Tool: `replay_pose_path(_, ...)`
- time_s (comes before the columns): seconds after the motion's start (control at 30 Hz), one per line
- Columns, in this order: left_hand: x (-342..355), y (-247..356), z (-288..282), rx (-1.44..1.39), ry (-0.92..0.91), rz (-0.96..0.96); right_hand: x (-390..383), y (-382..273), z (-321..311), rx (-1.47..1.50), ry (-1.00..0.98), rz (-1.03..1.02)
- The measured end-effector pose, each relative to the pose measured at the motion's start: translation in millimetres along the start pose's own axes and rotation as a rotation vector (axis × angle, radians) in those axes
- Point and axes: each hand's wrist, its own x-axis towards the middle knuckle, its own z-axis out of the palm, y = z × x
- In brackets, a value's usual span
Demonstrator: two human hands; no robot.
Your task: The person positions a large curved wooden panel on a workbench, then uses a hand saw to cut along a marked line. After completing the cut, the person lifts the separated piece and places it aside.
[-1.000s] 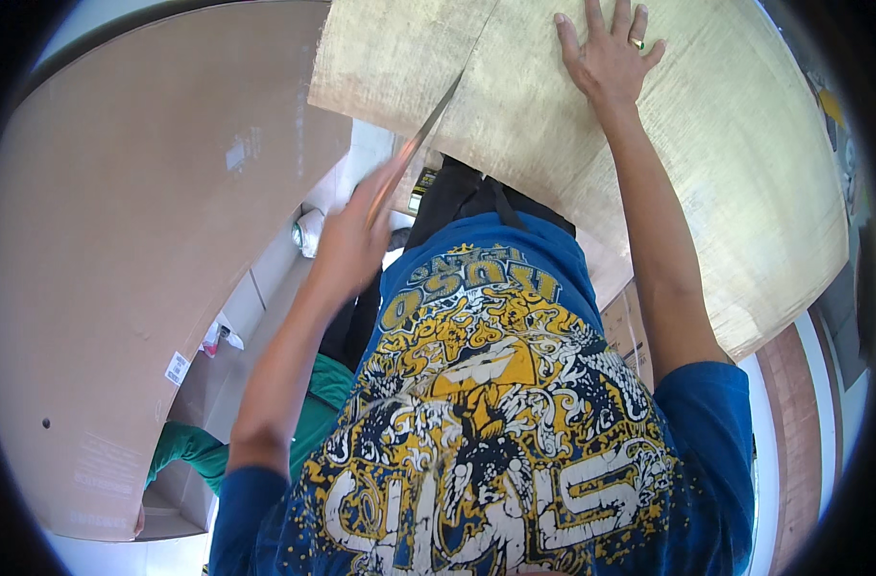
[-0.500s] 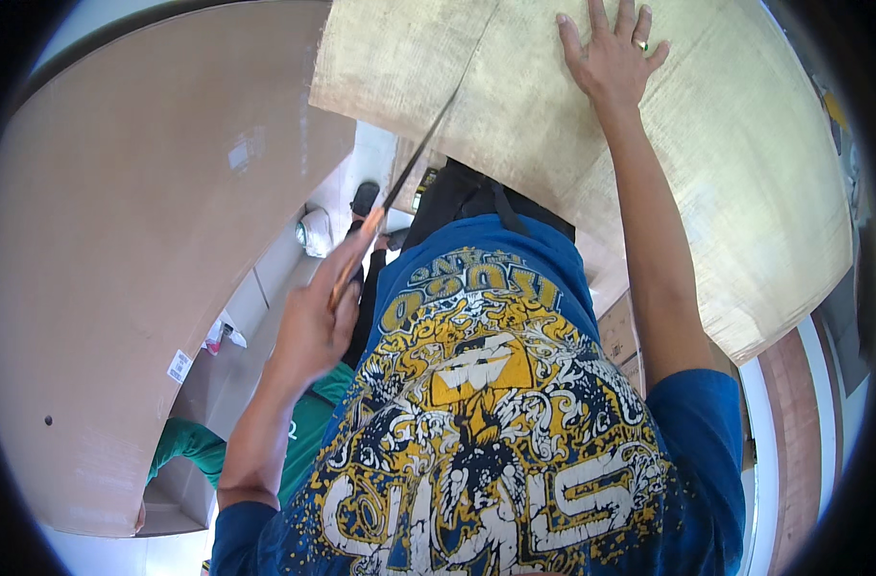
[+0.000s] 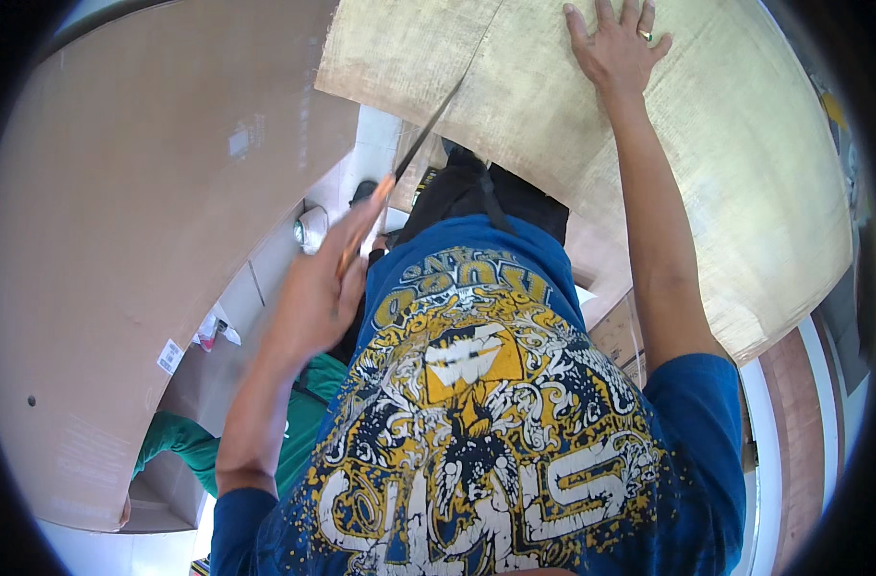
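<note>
My left hand (image 3: 313, 298) is closed around the orange-brown handle of a handsaw (image 3: 428, 130), a little blurred by motion. The saw's dark blade runs up and to the right into a sheet of plywood (image 3: 745, 192). Beyond the blade, a thin dark line continues across the sheet toward its far side. My right hand (image 3: 615, 48) lies flat on the plywood to the right of this line, fingers spread, with a ring on one finger. The fingertips reach the top of the picture.
At left stands a large brown cardboard-like panel (image 3: 140, 240). Behind my left forearm is a person in a green sleeve (image 3: 183, 446). A white bundle (image 3: 312, 228) and a dark shoe (image 3: 363, 192) are on the floor below the plywood's edge.
My left hand has pushed the saw forward, up and slightly right, so less blade shows short of the plywood. My right hand stays flat on the sheet.
</note>
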Motion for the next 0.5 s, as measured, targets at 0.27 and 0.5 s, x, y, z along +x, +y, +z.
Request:
replay_pose_path(0.27,178,-68,90,-0.089,0.207,0.243,-1,-7,-2,0.024,0.028,-0.033)
replay_pose_path(0.5,74,-33,45,-0.163,0.061,0.052,2,2,1,-0.007,0.029,-0.007)
